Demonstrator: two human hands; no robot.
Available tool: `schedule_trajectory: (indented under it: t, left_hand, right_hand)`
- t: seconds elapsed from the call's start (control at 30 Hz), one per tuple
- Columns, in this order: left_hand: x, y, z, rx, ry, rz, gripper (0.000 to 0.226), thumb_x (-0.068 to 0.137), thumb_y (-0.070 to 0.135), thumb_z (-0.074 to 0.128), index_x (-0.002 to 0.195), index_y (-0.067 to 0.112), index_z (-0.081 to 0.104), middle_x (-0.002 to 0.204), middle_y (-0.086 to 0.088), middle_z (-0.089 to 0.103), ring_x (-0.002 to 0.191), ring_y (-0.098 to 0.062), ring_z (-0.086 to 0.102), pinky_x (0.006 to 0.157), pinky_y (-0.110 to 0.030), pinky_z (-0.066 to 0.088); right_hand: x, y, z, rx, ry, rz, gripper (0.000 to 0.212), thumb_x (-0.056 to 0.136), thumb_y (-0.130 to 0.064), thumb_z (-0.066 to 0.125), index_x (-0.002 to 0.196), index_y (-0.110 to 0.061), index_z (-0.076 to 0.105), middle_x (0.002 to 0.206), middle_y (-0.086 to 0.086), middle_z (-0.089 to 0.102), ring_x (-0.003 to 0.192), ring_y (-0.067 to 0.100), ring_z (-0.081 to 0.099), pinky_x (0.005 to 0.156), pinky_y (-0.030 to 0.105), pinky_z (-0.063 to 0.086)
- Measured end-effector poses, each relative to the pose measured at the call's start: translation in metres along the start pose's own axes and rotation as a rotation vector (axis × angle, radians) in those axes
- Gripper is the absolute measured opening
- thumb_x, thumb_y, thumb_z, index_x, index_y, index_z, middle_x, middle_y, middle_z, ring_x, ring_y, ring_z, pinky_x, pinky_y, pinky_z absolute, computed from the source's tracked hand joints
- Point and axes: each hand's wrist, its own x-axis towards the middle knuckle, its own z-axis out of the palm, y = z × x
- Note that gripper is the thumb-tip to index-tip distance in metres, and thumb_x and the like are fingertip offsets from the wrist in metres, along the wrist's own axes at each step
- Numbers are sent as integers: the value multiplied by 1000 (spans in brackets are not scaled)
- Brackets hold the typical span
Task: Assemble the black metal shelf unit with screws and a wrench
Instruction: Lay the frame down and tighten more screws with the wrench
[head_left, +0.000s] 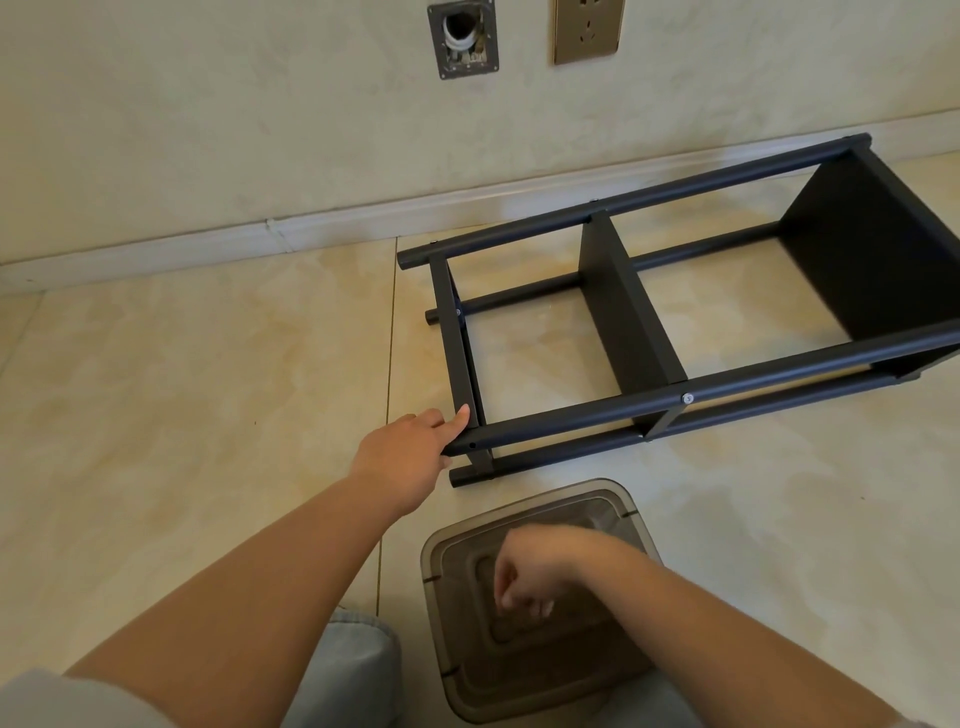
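Left hand (410, 452) grips shelf unit (675, 312) post; blurred right hand (524, 577), grip apparently clenched inside bin (623, 504), may fumble a screw.

Black metal shelf unit (639, 317) on its side on the floor

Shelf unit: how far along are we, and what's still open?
Done: the shelf unit lies framed on the floor, three panels between four tubes, one screw seated. In hand: the left hand steadies the near tube's end; the right hand reaches into the plastic bin. Left: the empty screw hole.
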Motion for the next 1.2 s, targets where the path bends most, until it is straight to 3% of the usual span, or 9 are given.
schedule_trajectory:
  t: [0.1,0.17,0.27,0.37,0.47,0.73,0.93,1.1,1.2]
  left_hand:
    - [-2,-1,0,-13,1,1,63,101,25,41,150,34,4,125,7,43,102,-14,47,80,-28,49]
    - [-2,-3,0,-20,0,-6,64,100,23,42,150,36,4,124,8,44,102,-14,47,78,-27,48]
    - [-2,-3,2,-19,16,-4,64,100,22,43,150,36,5,123,8,45,102,-13,46,77,-27,48]
    - [-1,-4,3,-24,26,-2,64,100,22,43,150,36,6,123,9,44,102,-13,46,79,-28,49]
    - [0,-4,5,-34,28,-2,63,100,22,42,150,36,6,122,9,44,101,-12,46,80,-28,49]
    - [-1,-5,7,-50,29,-5,64,100,23,43,150,37,6,123,9,44,104,-13,46,82,-30,49]
    - [0,-5,7,-53,24,-4,65,99,22,44,150,37,6,122,9,44,104,-14,46,83,-31,49]
    - [0,-5,8,-58,27,-4,65,99,22,44,150,38,6,123,9,44,105,-14,46,83,-31,49]
    - [0,-6,8,-51,32,1,65,99,22,44,150,37,7,123,8,44,105,-14,46,82,-31,49]
  right_hand:
    - [-20,-9,-21,72,102,-135,23,95,-17,53,116,-13,61,92,-4,62,75,3,58,68,16,49]
    - [-25,-12,-29,93,299,-201,20,94,-20,55,111,-18,65,86,-11,61,74,0,56,70,14,46]
    - [-18,-12,-29,64,673,-320,19,93,-19,58,108,-18,70,97,-8,65,87,3,57,84,18,47]
    - [-8,-7,-25,29,836,-399,20,93,-17,58,107,-14,71,102,-1,66,93,9,59,89,20,46]
    - [-4,-3,-22,13,896,-388,20,93,-16,58,107,-12,71,102,1,66,93,11,60,88,20,47]
    - [-4,-7,-20,27,946,-395,20,93,-14,57,107,-10,71,102,1,64,90,7,57,79,2,32]
    - [-4,-8,-23,50,946,-377,21,94,-15,56,108,-11,70,105,1,64,95,12,60,88,16,44]
    - [0,-10,-21,61,961,-348,22,94,-16,55,110,-11,69,106,2,65,96,13,60,85,12,39]
    - [4,-16,-25,134,1025,-313,22,95,-16,55,110,-10,69,105,3,65,94,14,60,84,16,44]
